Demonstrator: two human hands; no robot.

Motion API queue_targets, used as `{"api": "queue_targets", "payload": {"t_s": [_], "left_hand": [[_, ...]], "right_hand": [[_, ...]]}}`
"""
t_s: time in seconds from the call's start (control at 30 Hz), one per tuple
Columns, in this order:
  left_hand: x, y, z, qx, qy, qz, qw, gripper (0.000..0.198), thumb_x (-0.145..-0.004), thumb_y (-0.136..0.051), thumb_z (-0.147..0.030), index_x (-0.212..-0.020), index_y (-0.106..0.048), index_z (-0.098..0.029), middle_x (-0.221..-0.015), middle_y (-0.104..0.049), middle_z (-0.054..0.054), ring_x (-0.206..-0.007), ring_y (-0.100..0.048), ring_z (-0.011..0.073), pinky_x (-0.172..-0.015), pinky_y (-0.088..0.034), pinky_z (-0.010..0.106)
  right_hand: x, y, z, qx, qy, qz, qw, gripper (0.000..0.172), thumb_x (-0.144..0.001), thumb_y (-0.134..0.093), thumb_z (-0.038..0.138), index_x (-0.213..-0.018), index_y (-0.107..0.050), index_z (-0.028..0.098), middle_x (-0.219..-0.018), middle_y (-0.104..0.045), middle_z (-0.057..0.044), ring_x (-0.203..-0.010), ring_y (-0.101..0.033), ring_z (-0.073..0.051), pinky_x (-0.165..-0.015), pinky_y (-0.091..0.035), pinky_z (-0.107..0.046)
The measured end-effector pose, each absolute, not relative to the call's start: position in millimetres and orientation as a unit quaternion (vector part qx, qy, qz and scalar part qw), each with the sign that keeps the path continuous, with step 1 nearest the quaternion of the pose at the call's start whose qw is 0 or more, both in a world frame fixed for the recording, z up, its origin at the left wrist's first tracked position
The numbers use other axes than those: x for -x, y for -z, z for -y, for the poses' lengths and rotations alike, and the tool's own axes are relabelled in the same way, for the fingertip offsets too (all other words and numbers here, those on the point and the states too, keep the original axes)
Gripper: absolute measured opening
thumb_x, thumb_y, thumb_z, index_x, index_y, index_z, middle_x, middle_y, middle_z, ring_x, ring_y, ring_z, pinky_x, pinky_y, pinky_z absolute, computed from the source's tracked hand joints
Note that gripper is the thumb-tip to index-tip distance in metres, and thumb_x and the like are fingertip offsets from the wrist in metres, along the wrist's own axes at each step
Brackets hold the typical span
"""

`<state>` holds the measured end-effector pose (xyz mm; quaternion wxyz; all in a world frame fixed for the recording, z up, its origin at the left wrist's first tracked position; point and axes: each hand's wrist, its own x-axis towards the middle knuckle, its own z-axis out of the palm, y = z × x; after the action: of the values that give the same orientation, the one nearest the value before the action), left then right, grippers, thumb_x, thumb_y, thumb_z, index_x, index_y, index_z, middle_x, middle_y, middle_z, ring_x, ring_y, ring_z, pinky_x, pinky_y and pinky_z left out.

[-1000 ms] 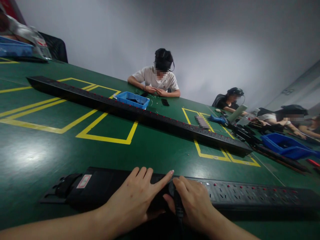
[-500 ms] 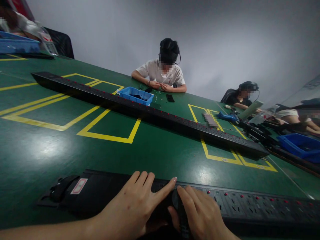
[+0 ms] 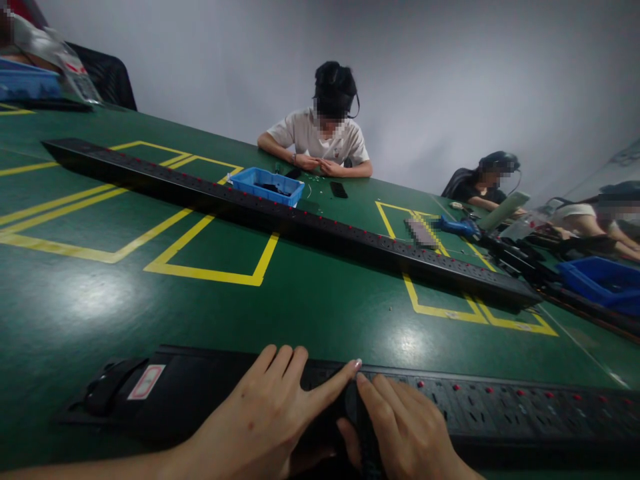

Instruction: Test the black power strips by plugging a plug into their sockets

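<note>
A long black bar with red studs and slots [image 3: 530, 413] lies along the near edge of the green table, a red-framed label [image 3: 147, 382] near its left end. My left hand [image 3: 265, 407] rests across the bar, its index finger stretched to the bar's far edge and the other fingers over the top. Beside it, my right hand [image 3: 407, 423] is closed around a small black part [image 3: 367, 433] standing on the bar. The lower portion of that part is dark and partly hidden by the fingers.
A second long black bar [image 3: 300, 230] crosses the table ahead. Beyond it are a blue basket [image 3: 267, 187], a dark phone-like object [image 3: 339, 190] and a seated person [image 3: 330, 133]. At right are a blue tool [image 3: 455, 225], a blue bin [image 3: 600, 280] and other people.
The view has shifted slightly, so the table items appear a little further left and higher. Both hands keep nearly the same pose on the bar.
</note>
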<state>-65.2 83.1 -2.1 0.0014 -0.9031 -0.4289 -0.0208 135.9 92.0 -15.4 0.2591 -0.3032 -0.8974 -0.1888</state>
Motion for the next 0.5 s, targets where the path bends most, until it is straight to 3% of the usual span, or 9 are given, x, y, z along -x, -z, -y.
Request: {"api": "queue_targets", "payload": {"t_s": [0.5], "left_hand": [[66.5, -1.7, -79.8, 0.900, 0.022, 0.436, -0.007, 0.080, -0.081, -0.051, -0.042, -0.139, 0.003, -0.030, -0.102, -0.055, 0.014, -0.093, -0.052, 0.0300, -0.076, -0.041, 0.045]], "right_hand": [[-139.6, 18.1, -89.3, 0.305, 0.172, 0.906, 0.237, 0.033, -0.079, -0.049, 0.024, -0.106, -0.049, 0.005, -0.074, -0.063, -0.009, -0.061, -0.059, -0.018, -0.052, -0.048, -0.030]]}}
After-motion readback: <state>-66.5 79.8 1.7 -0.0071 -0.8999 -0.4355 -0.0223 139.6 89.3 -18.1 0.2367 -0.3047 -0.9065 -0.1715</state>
